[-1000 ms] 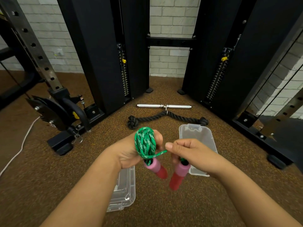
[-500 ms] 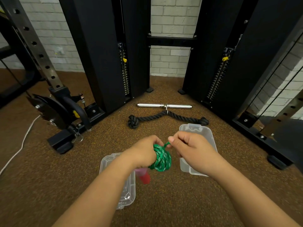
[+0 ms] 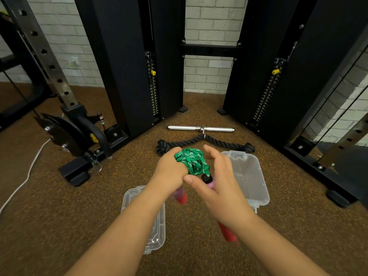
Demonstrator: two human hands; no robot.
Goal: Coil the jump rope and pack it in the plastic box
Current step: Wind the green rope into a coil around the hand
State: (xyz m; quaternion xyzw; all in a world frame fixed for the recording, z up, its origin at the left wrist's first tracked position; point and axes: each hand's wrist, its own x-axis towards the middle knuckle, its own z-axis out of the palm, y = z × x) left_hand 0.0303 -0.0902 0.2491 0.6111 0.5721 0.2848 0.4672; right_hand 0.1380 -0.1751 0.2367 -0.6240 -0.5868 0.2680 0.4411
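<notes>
Speckled brown gym floor (image 3: 59, 226) carried two clear plastic box halves (image 3: 249, 176). Above them, the left hand (image 3: 169, 172) gripped the coiled green jump rope (image 3: 191, 160); the right hand (image 3: 217, 186) held one pink-red handle (image 3: 227, 234), its long axis pointing toward the camera.

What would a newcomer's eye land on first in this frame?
The bright green rope coil at centre, wound around the left hand, with the right hand holding a pink-and-red handle beside it. Below and right of the hands, two clear plastic box halves lie on the brown floor; a black rope attachment lies behind.
</notes>
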